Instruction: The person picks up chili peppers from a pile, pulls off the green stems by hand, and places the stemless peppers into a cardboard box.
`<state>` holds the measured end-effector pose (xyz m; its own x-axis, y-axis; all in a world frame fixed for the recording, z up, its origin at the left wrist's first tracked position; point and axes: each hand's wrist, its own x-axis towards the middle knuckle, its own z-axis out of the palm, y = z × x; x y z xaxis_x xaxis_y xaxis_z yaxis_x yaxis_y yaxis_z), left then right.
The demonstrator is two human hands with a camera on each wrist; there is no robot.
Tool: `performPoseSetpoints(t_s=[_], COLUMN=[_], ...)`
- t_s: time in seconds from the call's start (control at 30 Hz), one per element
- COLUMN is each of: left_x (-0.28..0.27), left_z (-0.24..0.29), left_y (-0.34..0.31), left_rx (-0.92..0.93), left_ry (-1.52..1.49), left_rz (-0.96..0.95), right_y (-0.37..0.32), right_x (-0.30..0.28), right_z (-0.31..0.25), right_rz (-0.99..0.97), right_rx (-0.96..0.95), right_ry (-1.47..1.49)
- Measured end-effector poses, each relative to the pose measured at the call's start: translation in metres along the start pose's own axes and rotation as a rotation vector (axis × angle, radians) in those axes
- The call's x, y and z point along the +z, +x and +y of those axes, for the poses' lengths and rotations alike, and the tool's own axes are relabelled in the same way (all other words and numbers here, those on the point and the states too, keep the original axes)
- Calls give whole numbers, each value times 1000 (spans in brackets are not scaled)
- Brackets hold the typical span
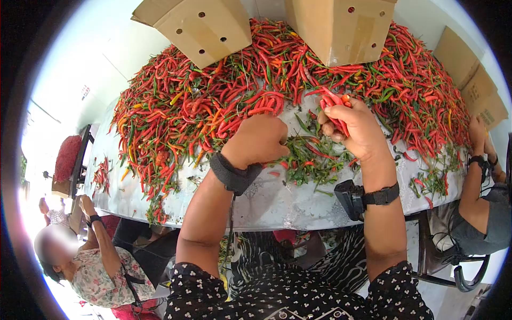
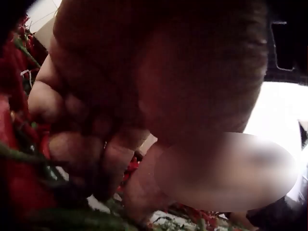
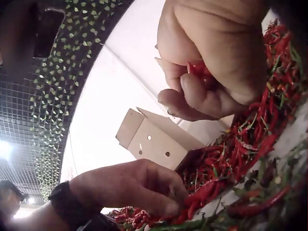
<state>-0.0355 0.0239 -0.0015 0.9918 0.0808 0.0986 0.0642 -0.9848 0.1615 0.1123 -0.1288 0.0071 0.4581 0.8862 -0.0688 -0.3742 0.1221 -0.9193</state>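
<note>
Several red chili peppers (image 1: 335,100) stick out of my right hand (image 1: 352,121), which grips them above the table, fingers curled. In the right wrist view a red tip (image 3: 197,70) shows between its fingers. My left hand (image 1: 256,140) is bent down at the near edge of the chili pile (image 1: 224,106), a cluster of red chilies (image 1: 266,103) just beyond its knuckles. The left wrist view is dark, with the fingers (image 2: 77,149) bent among chilies; I cannot tell whether they hold one. Between the hands lies a heap of green stems and leaves (image 1: 312,160) with some red chilies.
Two cardboard boxes with holes, one left (image 1: 205,32) and one right (image 1: 346,32), stand at the back of the pile. More cardboard (image 1: 469,80) is at the right. The table (image 1: 277,205) has a pale covering. Other people sit at left (image 1: 106,266) and right (image 1: 480,197).
</note>
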Motion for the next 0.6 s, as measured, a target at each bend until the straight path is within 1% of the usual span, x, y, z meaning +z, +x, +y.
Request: performPoseSetpoints(t_s=[0.03, 0.1, 0.17, 0.23, 0.27, 0.33, 0.37, 0.43, 0.47, 0.53, 0.6], left_x=[2, 4, 3, 0, -2, -10, -11, -13, -12, -7, -6], left_z=[0, 0, 0, 0, 1, 7, 6, 5, 4, 3, 5], left_y=[1, 1, 3, 6, 6, 6, 6, 7, 7, 8, 9], left_rx=[-16, 19, 54, -8, -7, -94, -94, -82, -82, -34, -14], left_ry=[48, -7, -60, -422, -422, -764, -764, -1013, -1013, -1151, -1184], left_rz=[-68, -46, -21, 96, 98, 74, 76, -39, -39, -40, -20], right_y=[-2, -3, -1, 2, 3, 3, 2, -1, -2, -2, -1], right_x=[1, 3, 3, 1, 0, 2, 3, 9, 11, 10, 9], right_z=[-1, -1, 1, 7, 8, 7, 7, 3, 2, 3, 3], right_rz=[15, 30, -5, -37, -69, -55, -38, -31, -22, -29, -36], right_rx=[6, 11, 7, 4, 3, 26, 50, 54, 57, 46, 35], right_ry=[-8, -17, 13, 10, 8, -19, -45, -43, -40, -31, -21])
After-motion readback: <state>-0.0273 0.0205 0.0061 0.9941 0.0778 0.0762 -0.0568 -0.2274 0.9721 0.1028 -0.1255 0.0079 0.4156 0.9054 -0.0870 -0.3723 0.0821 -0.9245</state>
